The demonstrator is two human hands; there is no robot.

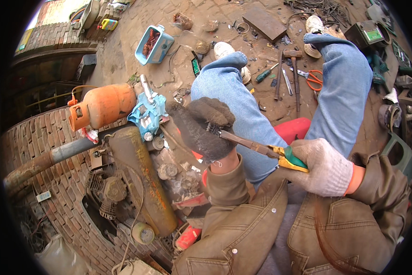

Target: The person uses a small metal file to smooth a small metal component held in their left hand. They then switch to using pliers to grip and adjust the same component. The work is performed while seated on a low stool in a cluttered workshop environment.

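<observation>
Pliers (257, 146), centre of frame, handles clasped in right hand (324, 168); small dark part (212, 128) at their tips, pinched by left hand (200, 126); step: apparently gripping part; next move calls for steady support

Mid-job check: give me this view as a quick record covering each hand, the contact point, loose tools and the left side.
Left hand: dark-gloved, closed around a small dark part
Right hand: light-gloved, gripping yellow-and-green-handled pliers
Contact: pliers' nose at the small dark part; whether clamped, cannot tell
Tools on ground: hammer, orange-handled scissors, green-handled screwdriver
Left side: orange gas cylinder, light-blue tub
</observation>
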